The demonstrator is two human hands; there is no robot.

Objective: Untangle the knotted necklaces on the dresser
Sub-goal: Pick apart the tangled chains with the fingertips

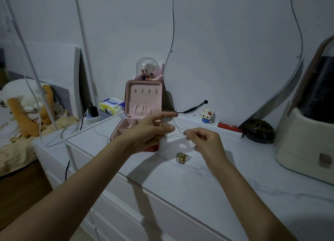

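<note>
A thin silver necklace chain (178, 132) is stretched in the air between both hands, above the white marble dresser top (198, 183). My left hand (153, 130) holds one part of the chain between thumb and fingers, index finger pointing right. My right hand (206, 141) pinches the chain's other part with curled fingers, a strand hanging below it. A small heap of gold and silver chain (182, 157) lies on the dresser just below the hands. The fine links and any knot are too small to make out.
An open pink jewellery box (142, 103) stands behind my left hand. At the back are a glass-domed brush holder (147, 69), a small block figure (207, 116), a red item (229, 127) and a dark round thing (258, 130). A cream cosmetics case (307, 132) stands at right.
</note>
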